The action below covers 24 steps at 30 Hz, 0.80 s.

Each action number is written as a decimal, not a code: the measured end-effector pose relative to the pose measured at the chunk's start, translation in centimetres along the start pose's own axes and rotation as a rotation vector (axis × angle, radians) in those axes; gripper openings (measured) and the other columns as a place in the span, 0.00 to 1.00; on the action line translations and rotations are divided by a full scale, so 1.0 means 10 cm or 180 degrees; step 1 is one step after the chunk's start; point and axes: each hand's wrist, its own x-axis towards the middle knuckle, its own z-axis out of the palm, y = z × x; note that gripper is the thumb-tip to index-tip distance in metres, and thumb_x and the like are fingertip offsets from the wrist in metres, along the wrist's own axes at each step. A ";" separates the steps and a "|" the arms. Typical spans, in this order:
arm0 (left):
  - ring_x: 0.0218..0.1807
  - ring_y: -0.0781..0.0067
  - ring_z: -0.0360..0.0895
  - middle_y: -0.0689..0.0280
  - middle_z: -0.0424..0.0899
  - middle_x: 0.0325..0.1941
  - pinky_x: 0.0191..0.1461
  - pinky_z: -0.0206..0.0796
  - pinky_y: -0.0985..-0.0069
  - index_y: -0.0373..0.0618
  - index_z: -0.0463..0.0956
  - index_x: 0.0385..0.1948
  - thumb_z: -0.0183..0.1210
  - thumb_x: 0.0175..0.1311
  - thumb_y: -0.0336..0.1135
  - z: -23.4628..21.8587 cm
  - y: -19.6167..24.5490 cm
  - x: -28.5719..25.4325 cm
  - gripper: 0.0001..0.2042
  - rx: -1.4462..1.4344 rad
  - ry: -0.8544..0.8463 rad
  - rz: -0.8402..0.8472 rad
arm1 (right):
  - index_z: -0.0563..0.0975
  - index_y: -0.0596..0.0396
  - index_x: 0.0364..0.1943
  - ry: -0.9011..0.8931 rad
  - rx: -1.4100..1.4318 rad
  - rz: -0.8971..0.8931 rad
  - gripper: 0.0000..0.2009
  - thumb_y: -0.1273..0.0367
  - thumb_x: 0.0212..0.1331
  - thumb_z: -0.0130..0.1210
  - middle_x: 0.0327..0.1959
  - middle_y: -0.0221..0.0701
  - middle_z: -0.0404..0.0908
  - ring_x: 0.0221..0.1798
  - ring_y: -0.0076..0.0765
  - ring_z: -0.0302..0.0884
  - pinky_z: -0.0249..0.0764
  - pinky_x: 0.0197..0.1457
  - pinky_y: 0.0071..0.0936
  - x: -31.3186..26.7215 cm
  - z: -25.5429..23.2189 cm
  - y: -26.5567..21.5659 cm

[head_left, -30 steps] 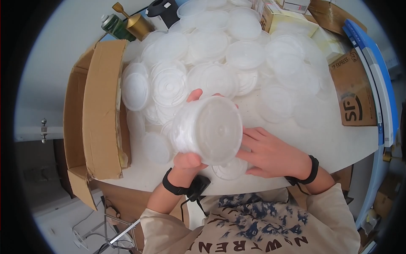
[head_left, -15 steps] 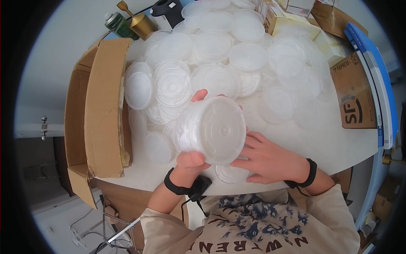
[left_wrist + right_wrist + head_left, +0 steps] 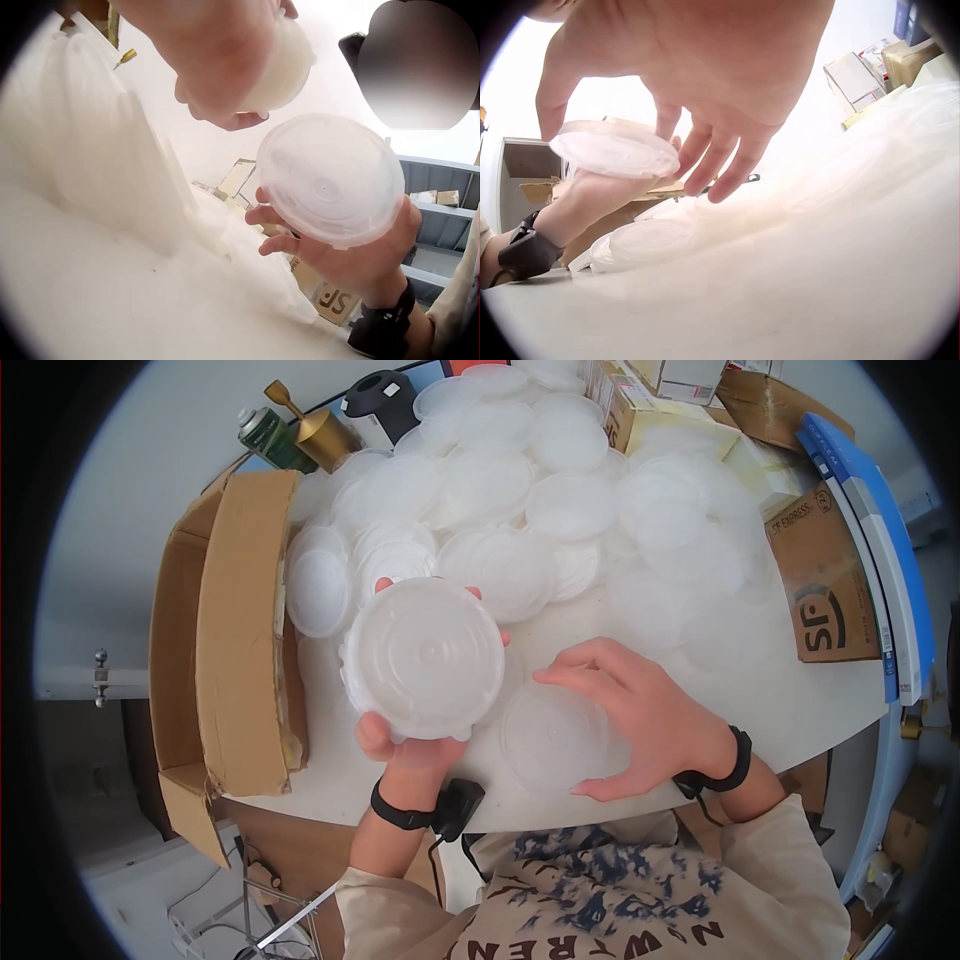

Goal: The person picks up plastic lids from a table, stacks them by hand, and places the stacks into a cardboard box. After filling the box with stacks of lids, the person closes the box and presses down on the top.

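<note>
My left hand (image 3: 425, 750) grips a thick stack of round, translucent white plastic lids (image 3: 428, 655), its flat face turned up toward the head camera. That stack (image 3: 289, 67) shows at the top of the left wrist view. To its right, my right hand (image 3: 655, 725) holds a single clear plastic lid (image 3: 555, 738) by opposite edges, thumb on one side and fingers on the other. In the left wrist view this lid (image 3: 330, 180) is raised above the table, the right hand's other fingers spread behind it.
A big heap of similar lids (image 3: 490, 480) covers the back of the white table (image 3: 350, 790). A cardboard box (image 3: 245, 630) stands at the left. On the right are an SF carton (image 3: 825, 585) and blue folders (image 3: 870, 530). A green can (image 3: 272, 440) and a brass-coloured vessel (image 3: 325, 440) stand at the back left.
My left hand has moved left with the stack, turning its face upward. My right hand, earlier close against the stack, now has its thumb and fingers spread around a lid, apart from the stack.
</note>
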 end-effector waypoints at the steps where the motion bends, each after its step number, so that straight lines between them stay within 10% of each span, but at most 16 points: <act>1: 0.71 0.47 0.57 0.57 0.56 0.72 0.59 0.65 0.47 0.60 0.48 0.73 0.61 0.43 0.67 -0.01 0.01 0.01 0.52 -0.0003 -0.0017 0.0005 | 0.67 0.51 0.64 0.0011 -0.0014 -0.0002 0.43 0.61 0.34 0.70 0.54 0.39 0.69 0.55 0.45 0.69 0.68 0.58 0.37 0.00 0.00 0.01; 9: 0.70 0.49 0.63 0.59 0.63 0.68 0.68 0.63 0.50 0.55 0.48 0.71 0.76 0.35 0.44 0.10 0.01 -0.04 0.56 -0.0440 -0.0320 -0.0779 | 0.59 0.57 0.69 0.1327 0.0486 -0.0215 0.49 0.61 0.38 0.71 0.61 0.41 0.62 0.61 0.44 0.62 0.66 0.58 0.38 -0.03 0.02 0.14; 24: 0.68 0.60 0.65 0.64 0.66 0.65 0.67 0.63 0.61 0.51 0.47 0.69 0.77 0.34 0.40 0.09 -0.23 -0.09 0.56 0.0082 -0.0670 -0.1281 | 0.59 0.61 0.69 0.0994 0.0211 -0.0301 0.49 0.62 0.39 0.74 0.61 0.43 0.60 0.62 0.47 0.63 0.66 0.63 0.39 -0.01 0.08 0.00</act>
